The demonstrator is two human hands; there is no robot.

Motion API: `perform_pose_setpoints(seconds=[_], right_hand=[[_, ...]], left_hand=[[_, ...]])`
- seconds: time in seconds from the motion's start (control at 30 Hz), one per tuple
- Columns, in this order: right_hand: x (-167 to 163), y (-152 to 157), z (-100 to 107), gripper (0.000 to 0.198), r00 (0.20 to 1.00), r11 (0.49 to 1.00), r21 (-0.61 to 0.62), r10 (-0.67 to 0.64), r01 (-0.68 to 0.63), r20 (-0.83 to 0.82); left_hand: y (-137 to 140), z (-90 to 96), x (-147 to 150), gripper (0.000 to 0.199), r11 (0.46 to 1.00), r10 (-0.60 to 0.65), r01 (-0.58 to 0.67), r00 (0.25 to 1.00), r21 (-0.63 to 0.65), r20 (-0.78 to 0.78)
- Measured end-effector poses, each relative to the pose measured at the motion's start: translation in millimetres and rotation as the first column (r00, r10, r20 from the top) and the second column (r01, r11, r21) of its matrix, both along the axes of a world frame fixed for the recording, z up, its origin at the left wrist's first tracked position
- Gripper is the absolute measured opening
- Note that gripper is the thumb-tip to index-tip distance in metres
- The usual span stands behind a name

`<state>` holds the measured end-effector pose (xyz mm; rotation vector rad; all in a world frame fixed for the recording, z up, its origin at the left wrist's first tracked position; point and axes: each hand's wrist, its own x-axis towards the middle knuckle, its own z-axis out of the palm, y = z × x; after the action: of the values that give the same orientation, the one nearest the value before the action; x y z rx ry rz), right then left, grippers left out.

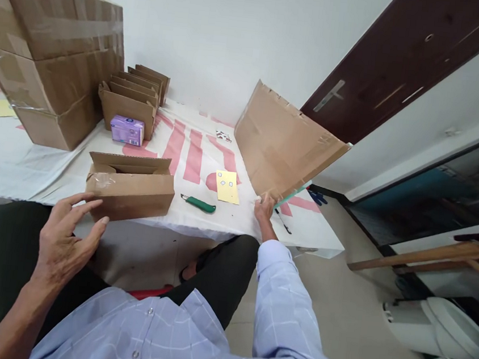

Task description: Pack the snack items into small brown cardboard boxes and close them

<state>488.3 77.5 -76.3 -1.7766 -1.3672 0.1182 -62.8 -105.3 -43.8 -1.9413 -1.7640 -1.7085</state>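
My left hand [66, 235] is open, fingers spread, with its fingertips at the near left end of a small open-topped cardboard box [135, 194]. Whether they touch the box I cannot tell. At the table's right side my right hand [265, 208] is closed on the lower edge of a large cardboard sheet [284, 141], which leans up at a slant near the wall. A green utility knife [199, 204] lies between the box and my right hand. Beside it is a yellow card [227, 187] with small printed shapes.
Tall taped cartons [59, 63] stand at the left. Several cardboard pieces [128, 99] stand in a row behind a purple packet [127, 130]. A black pen-like object [283, 221] lies past my right hand. A wooden stool [423, 259] and white bucket [442, 326] are at the right.
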Motion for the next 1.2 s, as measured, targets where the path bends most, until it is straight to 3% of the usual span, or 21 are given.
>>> perform_pose_setpoints(seconds=[0.1,0.17,0.3,0.4,0.47,0.53,0.63,0.7,0.83,1.0,1.2], right_hand=[[-2.3,-8.7,-7.3,0.047,0.990,0.990,-0.027,-0.141,0.141,-0.009],[-10.7,-19.5,-13.4,0.043,0.987,0.986,-0.044,-0.161,0.161,-0.007],[-43.2,-37.0,-20.3,0.035,0.998,0.997,-0.060,-0.050,0.049,-0.026],[-83.6,-37.5,-18.1,0.040,0.984,0.988,-0.026,0.151,-0.154,-0.090],[-118.7,-34.6,-14.7,0.051,0.920,0.934,0.008,0.354,-0.358,-0.169],[-157.1,-32.2,-11.3,0.066,0.805,0.836,0.024,0.535,-0.548,-0.256],[-210.5,-29.0,-9.3,0.089,0.670,0.719,0.016,0.656,-0.695,-0.347],[-237.3,-26.3,-11.0,0.100,0.638,0.692,0.015,0.672,-0.721,-0.376],[-267.3,-15.2,-18.8,0.104,0.655,0.709,-0.006,0.649,-0.705,-0.386],[-276.4,6.1,-20.7,0.075,0.721,0.739,-0.092,0.610,-0.667,-0.328],[-269.8,-1.1,-13.3,0.063,0.832,0.818,-0.165,0.526,-0.552,-0.174]], left_hand=[[2.1,-5.4,-4.2,0.032,1.000,0.020,-0.020,0.999,-0.002,0.036],[3.9,-10.8,-7.1,0.037,0.999,0.047,-0.046,0.998,-0.022,0.051],[12.5,-22.4,-8.2,0.053,0.991,0.094,-0.091,0.995,-0.097,0.026],[24.7,-30.7,-7.2,0.065,0.982,0.094,-0.083,0.994,-0.169,0.060],[34.3,-35.8,-7.7,0.069,0.979,0.098,-0.079,0.991,-0.190,0.092],[43.5,-39.3,-8.6,0.071,0.979,0.096,-0.073,0.989,-0.193,0.113],[54.7,-40.5,-8.3,0.071,0.982,0.066,-0.040,0.988,-0.185,0.139],[60.8,-38.8,-6.0,0.072,0.983,0.033,-0.003,0.986,-0.181,0.163],[76.6,-33.8,2.1,0.078,0.985,-0.019,0.046,0.988,-0.169,0.156],[102.2,-30.2,7.9,0.087,0.966,-0.028,0.067,0.987,-0.249,0.156],[102.9,-34.1,4.0,0.086,0.945,-0.117,0.167,0.975,-0.282,0.188]])
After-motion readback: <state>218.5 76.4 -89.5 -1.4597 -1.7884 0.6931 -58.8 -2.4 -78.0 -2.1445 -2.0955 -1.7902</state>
